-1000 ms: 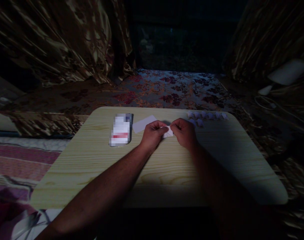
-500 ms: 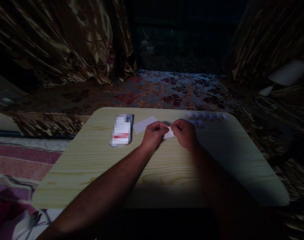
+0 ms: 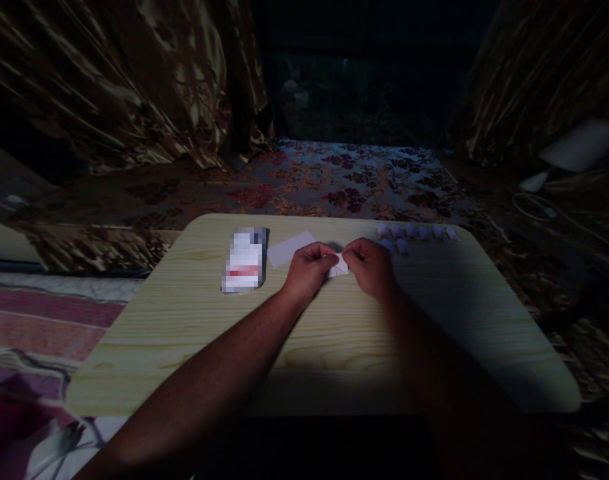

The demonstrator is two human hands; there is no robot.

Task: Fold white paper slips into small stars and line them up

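Note:
Both hands meet over the far middle of a light wooden table. My left hand and my right hand each pinch a small folded white paper piece held between them, fingers curled closed on it. A flat white paper slip lies just left of my left hand. Several small folded pale paper pieces sit in a row at the table's far right, close to my right hand.
A phone lies on the table left of the slip. Patterned fabric covers the surface beyond the table, with draped curtains on both sides. A white object and cable lie at the far right. Striped bedding is at the left.
Both hands stay pinched on the folded paper piece with only slight finger movement. The view has shifted a little.

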